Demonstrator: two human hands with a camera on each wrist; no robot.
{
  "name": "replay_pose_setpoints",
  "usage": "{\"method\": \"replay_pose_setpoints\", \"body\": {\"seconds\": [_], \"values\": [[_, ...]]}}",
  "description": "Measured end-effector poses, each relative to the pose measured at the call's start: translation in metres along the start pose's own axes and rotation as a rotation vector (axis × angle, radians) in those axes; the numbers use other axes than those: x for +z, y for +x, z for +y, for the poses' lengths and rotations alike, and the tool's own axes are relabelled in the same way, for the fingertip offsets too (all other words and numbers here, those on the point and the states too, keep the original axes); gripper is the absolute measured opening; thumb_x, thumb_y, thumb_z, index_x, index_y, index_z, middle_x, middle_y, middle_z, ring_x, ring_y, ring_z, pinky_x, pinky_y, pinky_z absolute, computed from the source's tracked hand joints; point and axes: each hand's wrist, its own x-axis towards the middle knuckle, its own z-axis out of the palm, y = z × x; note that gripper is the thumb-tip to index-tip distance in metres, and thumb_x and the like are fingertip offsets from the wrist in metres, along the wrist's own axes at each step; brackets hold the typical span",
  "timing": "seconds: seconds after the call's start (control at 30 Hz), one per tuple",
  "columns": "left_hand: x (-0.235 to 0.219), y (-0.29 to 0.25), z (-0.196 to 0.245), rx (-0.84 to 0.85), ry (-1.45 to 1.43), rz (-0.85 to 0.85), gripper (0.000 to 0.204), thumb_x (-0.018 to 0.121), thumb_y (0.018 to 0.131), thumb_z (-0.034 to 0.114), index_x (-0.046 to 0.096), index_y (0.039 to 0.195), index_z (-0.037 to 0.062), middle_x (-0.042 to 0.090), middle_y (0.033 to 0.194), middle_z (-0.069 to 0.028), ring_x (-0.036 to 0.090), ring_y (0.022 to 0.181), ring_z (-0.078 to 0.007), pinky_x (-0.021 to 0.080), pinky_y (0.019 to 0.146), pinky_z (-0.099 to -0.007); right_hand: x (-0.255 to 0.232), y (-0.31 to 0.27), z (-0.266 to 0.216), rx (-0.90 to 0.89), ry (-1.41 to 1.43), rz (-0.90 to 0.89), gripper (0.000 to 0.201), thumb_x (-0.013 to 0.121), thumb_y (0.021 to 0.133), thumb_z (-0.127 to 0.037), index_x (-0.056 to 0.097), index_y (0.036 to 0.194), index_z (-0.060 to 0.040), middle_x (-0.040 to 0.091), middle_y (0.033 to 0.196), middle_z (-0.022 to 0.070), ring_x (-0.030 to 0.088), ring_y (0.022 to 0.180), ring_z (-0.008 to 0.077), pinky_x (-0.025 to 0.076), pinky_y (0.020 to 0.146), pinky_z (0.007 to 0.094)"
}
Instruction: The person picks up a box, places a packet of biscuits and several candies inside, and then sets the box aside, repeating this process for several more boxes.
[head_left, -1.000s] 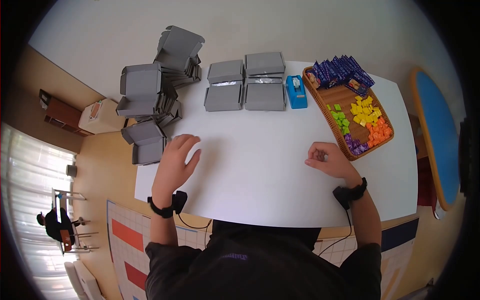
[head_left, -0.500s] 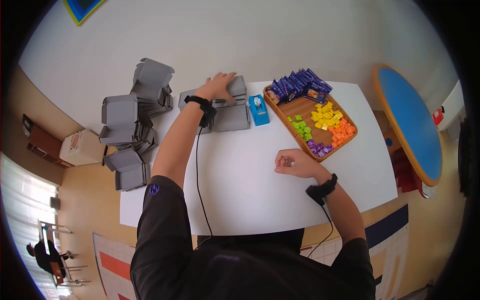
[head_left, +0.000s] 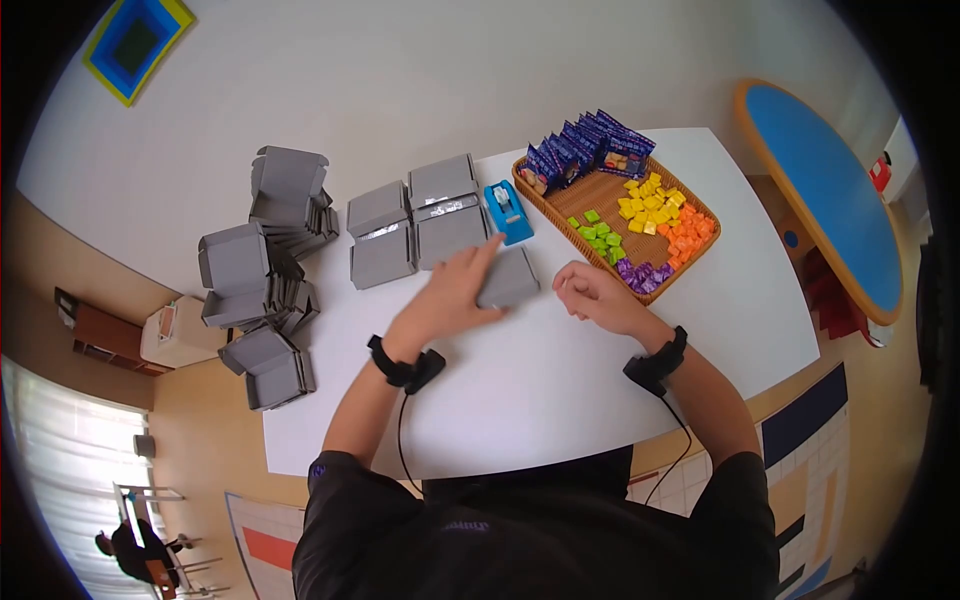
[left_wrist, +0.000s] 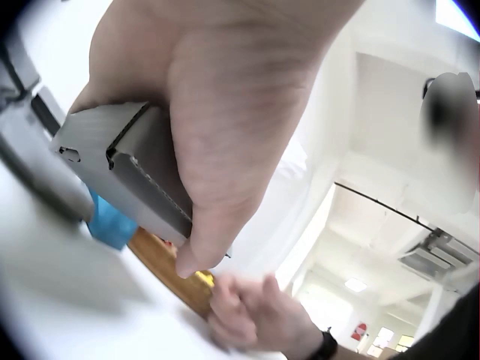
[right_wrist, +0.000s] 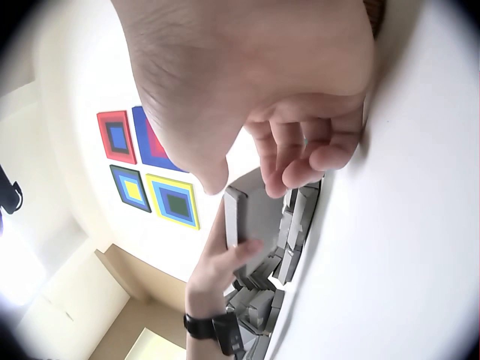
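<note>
My left hand (head_left: 448,298) grips a closed grey cardboard box (head_left: 512,278), which is held over the white table in front of the tape dispenser. In the left wrist view the thumb lies along one side of the box (left_wrist: 139,176), while the other fingers are hidden behind it. Just right of the box, my right hand (head_left: 602,298) rests near the basket's corner with loosely curled fingers and nothing in them. The right wrist view shows those curled fingers (right_wrist: 307,150) low over the table, with the held box (right_wrist: 262,217) beyond them.
Several closed grey boxes (head_left: 382,258) stand in two rows at the back. Open grey boxes (head_left: 236,275) are stacked at left. A blue tape dispenser (head_left: 510,214) sits beside a wicker basket (head_left: 548,212) with blue snack packets (head_left: 575,152) and green, yellow, orange and purple wrapped pieces.
The left hand reached from the table's left side to the closed boxes at the back, then came forward and right with one box. The right hand stayed loosely curled beside the basket.
</note>
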Motion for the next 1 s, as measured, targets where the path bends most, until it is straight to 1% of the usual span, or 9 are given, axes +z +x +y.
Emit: {"method": "replay_pose_setpoints", "body": {"seconds": [0.07, 0.2, 0.3, 0.4, 0.53, 0.63, 0.83, 0.93, 1.0], "values": [[0.022, -0.008, 0.024, -0.051, -0.034, -0.109, 0.094, 0.084, 0.077, 0.033, 0.037, 0.153, 0.0048, 0.058, 0.130, -0.0256, 0.059, 0.122, -0.0424, 0.046, 0.102, -0.0507, -0.002, 0.000, 0.000, 0.000, 0.021, 0.044, 0.017, 0.058, 0.110, -0.022, 0.055, 0.121, -0.0091, 0.055, 0.078, -0.0047, 0.049, 0.069, 0.0033, 0.040, 0.060, 0.0216], [0.036, -0.003, 0.046, -0.005, 0.009, -0.237, 0.079, 0.084, 0.078, 0.029, 0.043, 0.141, 0.0021, 0.054, 0.133, -0.0258, 0.057, 0.123, -0.0425, 0.046, 0.102, -0.0516, -0.005, 0.001, 0.007, 0.019, -0.041, -0.002, 0.016, 0.056, 0.110, -0.020, 0.056, 0.121, -0.0086, 0.055, 0.081, -0.0033, 0.050, 0.071, 0.0050, 0.041, 0.063, 0.0232], [0.045, -0.001, 0.040, 0.171, -0.008, -0.144, 0.075, 0.084, 0.077, 0.021, 0.044, 0.138, 0.0012, 0.051, 0.134, -0.0250, 0.055, 0.125, -0.0424, 0.047, 0.102, -0.0512, -0.006, -0.001, -0.002, 0.076, -0.064, 0.030, 0.015, 0.051, 0.111, -0.016, 0.056, 0.123, -0.0079, 0.056, 0.084, -0.0015, 0.051, 0.073, 0.0061, 0.043, 0.067, 0.0242], [0.044, -0.003, 0.040, 0.245, -0.036, -0.038, 0.070, 0.085, 0.077, 0.017, 0.048, 0.134, 0.0007, 0.048, 0.137, -0.0222, 0.052, 0.129, -0.0414, 0.046, 0.108, -0.0491, -0.002, -0.004, -0.008, 0.086, -0.142, 0.040, 0.019, 0.047, 0.109, -0.010, 0.056, 0.125, -0.0063, 0.055, 0.087, 0.0013, 0.053, 0.077, 0.0082, 0.047, 0.072, 0.0274], [0.031, -0.009, 0.056, 0.114, 0.051, -0.112, 0.060, 0.085, 0.073, 0.011, 0.058, 0.125, 0.0011, 0.052, 0.131, -0.0193, 0.055, 0.122, -0.0385, 0.049, 0.103, -0.0460, 0.001, -0.005, -0.010, 0.001, -0.362, 0.039, 0.022, 0.051, 0.104, -0.005, 0.055, 0.126, -0.0055, 0.054, 0.087, 0.0014, 0.053, 0.076, 0.0098, 0.047, 0.070, 0.0285], [0.026, -0.015, 0.064, 0.096, 0.093, -0.223, 0.055, 0.084, 0.073, 0.011, 0.061, 0.122, 0.0021, 0.054, 0.127, -0.0173, 0.057, 0.118, -0.0361, 0.051, 0.098, -0.0458, -0.002, -0.006, -0.012, 0.045, -0.348, -0.010, 0.027, 0.057, 0.101, -0.002, 0.054, 0.127, -0.0061, 0.055, 0.088, 0.0008, 0.054, 0.075, 0.0084, 0.047, 0.068, 0.0258], [0.022, -0.018, 0.051, 0.175, 0.051, -0.030, 0.039, 0.078, 0.079, 0.012, 0.066, 0.115, 0.0015, 0.064, 0.106, -0.0148, 0.065, 0.098, -0.0320, 0.056, 0.083, -0.0426, 0.000, -0.003, -0.011, 0.085, -0.338, 0.036, 0.035, 0.067, 0.095, 0.001, 0.054, 0.126, -0.0080, 0.056, 0.089, -0.0006, 0.056, 0.073, 0.0057, 0.048, 0.067, 0.0221], [-0.001, -0.007, 0.039, 0.094, -0.009, 0.128, 0.031, 0.073, 0.086, 0.012, 0.068, 0.114, -0.0003, 0.069, 0.096, -0.0147, 0.069, 0.087, -0.0323, 0.057, 0.076, -0.0396, 0.002, -0.003, -0.012, 0.097, -0.342, 0.091, 0.041, 0.073, 0.090, -0.001, 0.053, 0.126, -0.0072, 0.058, 0.089, -0.0006, 0.056, 0.072, 0.0055, 0.048, 0.066, 0.0223], [-0.001, 0.001, 0.017, -0.040, -0.165, 0.187, 0.028, 0.071, 0.091, 0.014, 0.068, 0.115, -0.0006, 0.071, 0.095, -0.0150, 0.069, 0.083, -0.0298, 0.056, 0.073, -0.0370, 0.000, -0.006, -0.010, 0.124, -0.339, 0.103, 0.043, 0.075, 0.087, -0.003, 0.053, 0.124, -0.0064, 0.059, 0.088, -0.0007, 0.056, 0.072, 0.0052, 0.048, 0.065, 0.0221]]}}
